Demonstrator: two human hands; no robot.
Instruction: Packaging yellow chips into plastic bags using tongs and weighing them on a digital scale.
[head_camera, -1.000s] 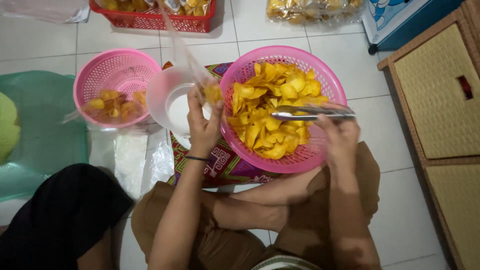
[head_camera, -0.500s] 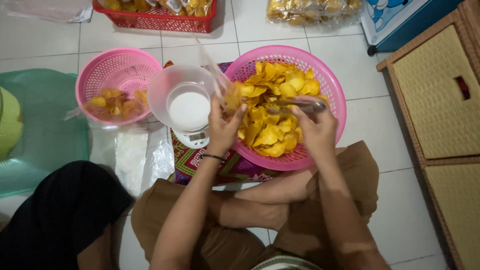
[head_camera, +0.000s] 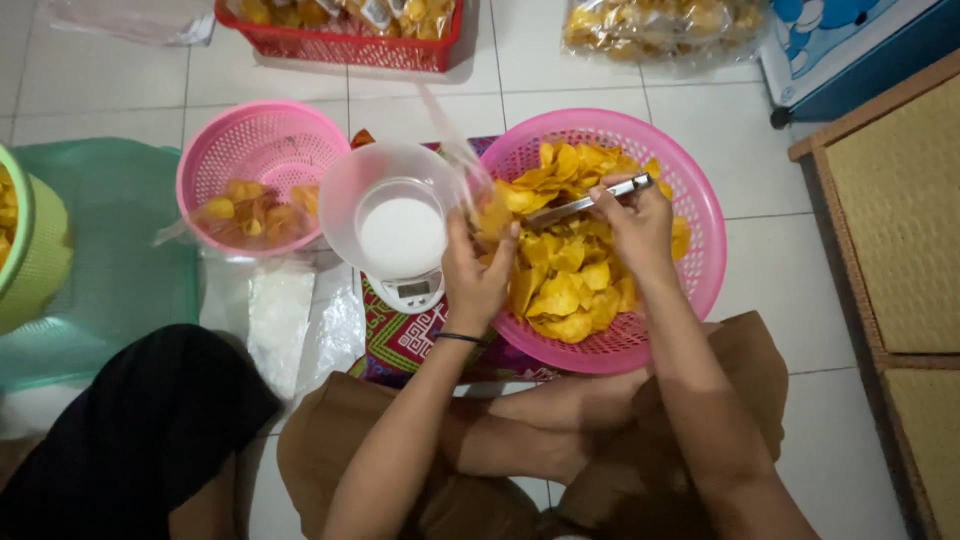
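- The large pink basket sits on the floor in front of the seated person and holds a heap of yellow chips; it fills the middle right of the view.
- The small pink basket stands to the left, with a few orange-yellow chips lying in a clear bag inside it.
- Between the two baskets a translucent white bowl rests on a small white kitchen scale; the bowl looks empty.
- A red crate at the top edge holds packed bags of chips, and a big clear bag of chips lies on the floor beside it.
- A green bucket stands at the far left on a green mat.
- The floor is of white tiles; a patterned cloth lies under the scale, and a woven wicker cabinet stands at the right.
- The left hand is over the near-left rim of the large basket, fingers closed on the mouth of a thin clear plastic bag that rises, blurred, above the chips.
- The right hand is over the heap, fingers wrapped round metal tongs; their tips point left toward the bag, just above the chips.
- The chips are thin, wavy and golden yellow, piled loosely.
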